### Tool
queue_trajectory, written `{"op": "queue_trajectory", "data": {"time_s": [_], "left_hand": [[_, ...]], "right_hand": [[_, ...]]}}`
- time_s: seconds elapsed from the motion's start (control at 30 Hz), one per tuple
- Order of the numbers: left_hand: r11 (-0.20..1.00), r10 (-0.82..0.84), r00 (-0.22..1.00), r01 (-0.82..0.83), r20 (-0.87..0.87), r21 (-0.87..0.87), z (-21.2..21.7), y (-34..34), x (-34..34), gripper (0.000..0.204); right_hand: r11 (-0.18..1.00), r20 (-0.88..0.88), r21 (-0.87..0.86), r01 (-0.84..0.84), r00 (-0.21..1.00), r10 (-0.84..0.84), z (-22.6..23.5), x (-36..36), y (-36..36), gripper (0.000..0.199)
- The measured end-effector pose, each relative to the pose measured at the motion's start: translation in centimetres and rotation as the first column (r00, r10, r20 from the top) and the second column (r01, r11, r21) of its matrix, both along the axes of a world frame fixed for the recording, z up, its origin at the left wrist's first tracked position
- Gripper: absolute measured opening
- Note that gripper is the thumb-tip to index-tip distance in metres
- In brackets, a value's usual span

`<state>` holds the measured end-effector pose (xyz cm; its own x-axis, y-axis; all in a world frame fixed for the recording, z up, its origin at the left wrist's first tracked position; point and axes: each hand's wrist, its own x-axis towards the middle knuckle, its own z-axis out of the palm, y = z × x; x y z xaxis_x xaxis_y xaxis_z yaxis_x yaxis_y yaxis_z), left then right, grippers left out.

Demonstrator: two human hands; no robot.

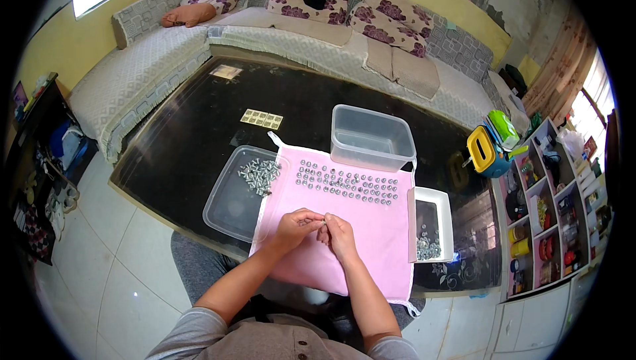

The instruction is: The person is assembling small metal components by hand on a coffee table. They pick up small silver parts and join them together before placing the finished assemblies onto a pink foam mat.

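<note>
My left hand point(297, 227) and my right hand point(340, 236) meet fingertip to fingertip above a pink cloth point(377, 244). Both are closed in a pinch around something tiny, mostly hidden by the fingers. Beyond them, small round silvery metal pieces point(344, 182) stand in several rows on the cloth. Left of the cloth, a pile of silver screws point(260, 176) lies in a shallow clear plastic lid point(228, 211). At the right edge sits a white open box point(445, 224) with small loose metal parts point(428, 247) gathered in its near end.
A clear plastic tub point(373, 154) stands at the cloth's far edge on the dark tabletop point(199, 121). Farther back lies a card of small squares point(262, 119). A blue and yellow container point(487, 151) is at the right, near a shelf unit point(543, 211). A sofa point(298, 32) runs behind.
</note>
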<state>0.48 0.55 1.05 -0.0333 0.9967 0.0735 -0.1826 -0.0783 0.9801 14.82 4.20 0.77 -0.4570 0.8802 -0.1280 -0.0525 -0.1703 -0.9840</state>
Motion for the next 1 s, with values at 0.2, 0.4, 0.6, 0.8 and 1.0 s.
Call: {"op": "queue_trajectory", "data": {"time_s": [0.2,0.4,0.6,0.8,1.0], "left_hand": [[1.0,0.008,0.999,-0.008,0.051,-0.008,-0.4,0.2,0.0,0.014],[1.0,-0.003,1.0,0.003,0.027,-0.008,-0.2,0.0,-0.1,0.014],[0.999,0.036,0.998,-0.034,0.059,-0.024,0.1,0.2,0.3,0.014],[0.999,0.026,0.998,-0.025,0.053,-0.028,-0.5,0.2,0.1,0.013],[0.999,0.038,0.998,-0.039,0.059,0.018,-0.6,0.4,0.4,0.012]], "right_hand": [[0.985,0.007,0.117,0.128,0.992,-0.13,0.6,-0.7,-0.4,0.033],[0.999,0.034,-0.04,-0.026,0.999,0.028,0.1,0.1,0.2,0.029],[0.986,-0.033,0.06,0.154,0.988,-0.152,0.3,-0.8,-0.3,0.031],[0.998,0.024,-0.061,-0.023,0.999,0.025,0.4,-0.1,0.3,0.033],[0.997,-0.075,-0.077,0.02,0.997,-0.026,-0.4,-0.1,0.3,0.027]]}}
